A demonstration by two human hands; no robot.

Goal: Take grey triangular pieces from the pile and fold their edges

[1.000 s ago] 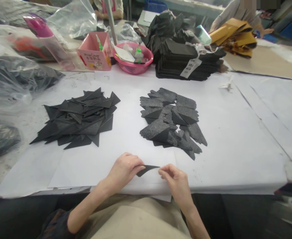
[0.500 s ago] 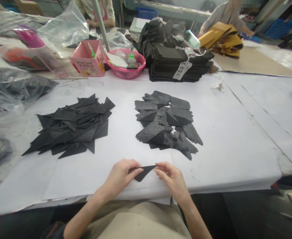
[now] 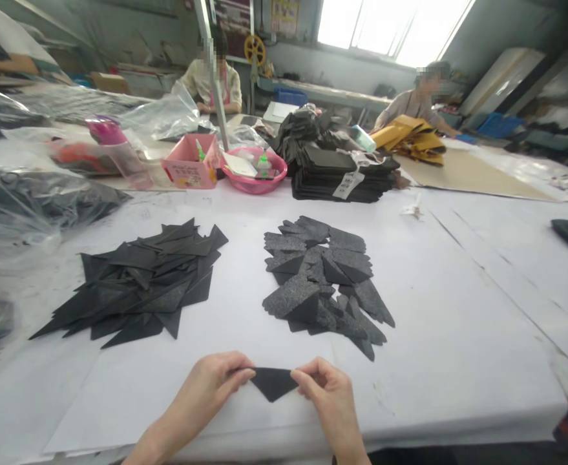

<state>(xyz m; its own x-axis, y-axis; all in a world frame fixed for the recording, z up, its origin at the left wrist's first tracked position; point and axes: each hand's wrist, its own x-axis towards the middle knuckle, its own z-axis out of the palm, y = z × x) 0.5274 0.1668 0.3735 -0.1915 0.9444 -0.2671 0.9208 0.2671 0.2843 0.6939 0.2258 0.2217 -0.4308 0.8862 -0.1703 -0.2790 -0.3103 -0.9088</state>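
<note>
A small black triangular piece (image 3: 273, 383) is stretched between my two hands, its point hanging down, near the front of the white-covered table. My left hand (image 3: 218, 381) pinches its left corner between thumb and fingers. At the right corner, my right hand (image 3: 323, 386) pinches it the same way. Beyond my left hand lies a pile of smooth black triangular pieces (image 3: 143, 284). A second pile of dark grey speckled pieces with jagged ends (image 3: 320, 274) lies beyond my right hand.
Across the table (image 3: 439, 336) stand a pink box (image 3: 191, 161), a pink basin (image 3: 254, 174), a stack of black pieces (image 3: 344, 174) and yellow material (image 3: 410, 139). Plastic bags (image 3: 36, 200) lie at left. Two people are at the far side.
The view has tilted up, showing more of the room. Both hands now hold the black piece by its two upper corners, spread flatter, its point hanging between them.
</note>
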